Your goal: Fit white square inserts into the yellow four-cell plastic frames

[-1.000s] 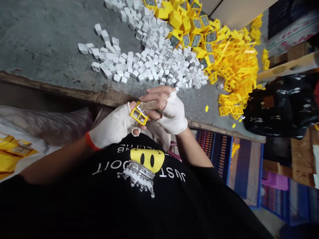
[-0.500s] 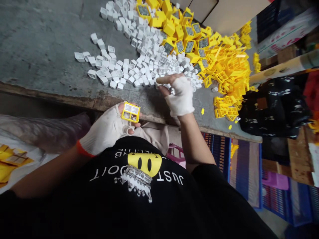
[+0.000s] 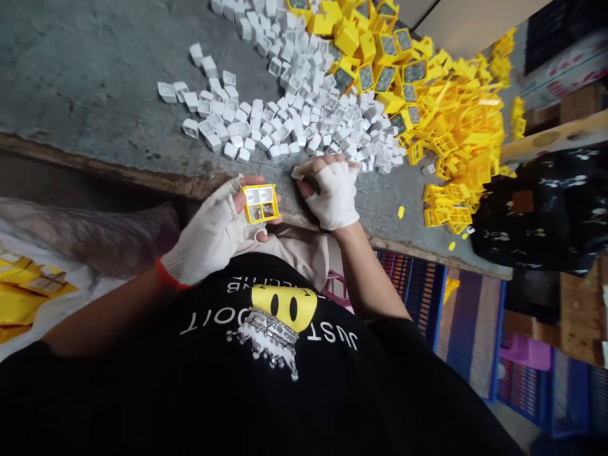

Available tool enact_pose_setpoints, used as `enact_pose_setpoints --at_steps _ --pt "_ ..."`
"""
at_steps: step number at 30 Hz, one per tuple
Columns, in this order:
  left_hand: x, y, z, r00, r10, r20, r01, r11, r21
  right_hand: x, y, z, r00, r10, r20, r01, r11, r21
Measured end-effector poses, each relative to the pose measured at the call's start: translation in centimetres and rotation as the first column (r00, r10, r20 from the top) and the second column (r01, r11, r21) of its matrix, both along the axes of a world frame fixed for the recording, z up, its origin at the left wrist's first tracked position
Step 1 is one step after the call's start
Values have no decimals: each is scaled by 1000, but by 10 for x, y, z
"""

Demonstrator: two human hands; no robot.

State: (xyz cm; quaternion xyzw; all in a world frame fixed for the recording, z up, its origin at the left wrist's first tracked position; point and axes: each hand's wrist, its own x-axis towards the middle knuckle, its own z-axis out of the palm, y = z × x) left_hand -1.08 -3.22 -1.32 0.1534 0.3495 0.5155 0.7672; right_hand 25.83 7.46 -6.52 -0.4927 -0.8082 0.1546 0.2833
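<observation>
My left hand (image 3: 218, 215), in a white fingerless glove, is closed on a small yellow frame (image 3: 261, 221) at the table's front edge. Four-part in layout, the frame has white pieces (image 3: 259, 196) in the two compartments farther from me; the two nearer ones show through to my hand. My right hand (image 3: 330, 193), gloved the same way, is just right of the frame, above the table edge. Its thumb and forefinger pinch a small white plastic cup (image 3: 297, 172), of which only a part shows. Many loose white cups (image 3: 266, 130) lie just beyond both hands.
Yellow boxes with grey insides (image 3: 375, 47) and a heap of yellow frames (image 3: 465, 120) cover the table (image 3: 95, 76) at the far right. A dark patterned cloth (image 3: 546, 209) lies at right. Blue crates (image 3: 470, 323) stand below, and a bag of yellow pieces (image 3: 28, 285) is at lower left.
My right hand has drawn back from the loose white cups toward the yellow frame, with a white cup at its fingertips. My left hand still holds the frame. The view has shifted slightly.
</observation>
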Motion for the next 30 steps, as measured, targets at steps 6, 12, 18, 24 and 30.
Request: enact_pose_setpoints --at_steps 6,12,18,24,30 --pt "2 2 -7 999 -52 14 52 999 2 -2 -39 8 917 -15 -398 19 1000 5" --pt "6 -2 -3 998 -66 3 66 998 23 -13 -59 15 809 27 -587 -37 999 -5" --pt "5 -3 -3 995 -101 14 100 993 65 -16 -61 26 802 -13 -598 -33 997 -65" --pt "10 -5 -2 991 -114 69 111 993 35 -20 -66 35 814 -78 -576 -3 990 -139" --pt "12 -4 2 987 -144 77 147 989 -31 -12 -67 34 866 -27 -499 -3 998 -61"
